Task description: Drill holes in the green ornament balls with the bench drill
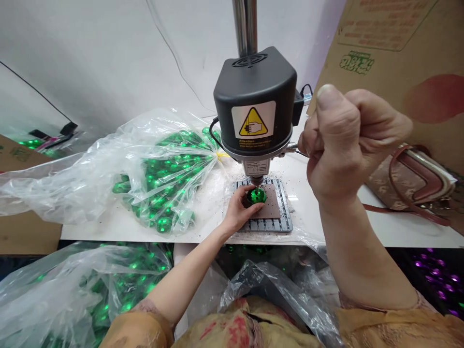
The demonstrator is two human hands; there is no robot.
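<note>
A shiny green round piece [258, 195] sits on a brown board [273, 205] under the chuck of a small black drill press [255, 101]. My left hand [239, 208] grips its left side between thumb and fingers, close below the chuck [257, 180]. The drill bit comes down at the piece; whether it has entered the surface I cannot tell. Raised at the right, my right hand [340, 140] is closed in a fist around the press's feed lever [291, 148], whose grip the fingers hide. The board rests on the slotted metal base [286, 223].
A tied clear plastic bag [174, 179] of green shiny pieces lies left of the press. Another open bag [90, 295] hangs below the table edge. At right are a handbag [413, 183] and a cardboard box [395, 63]. Dark shavings dot the white table [206, 212].
</note>
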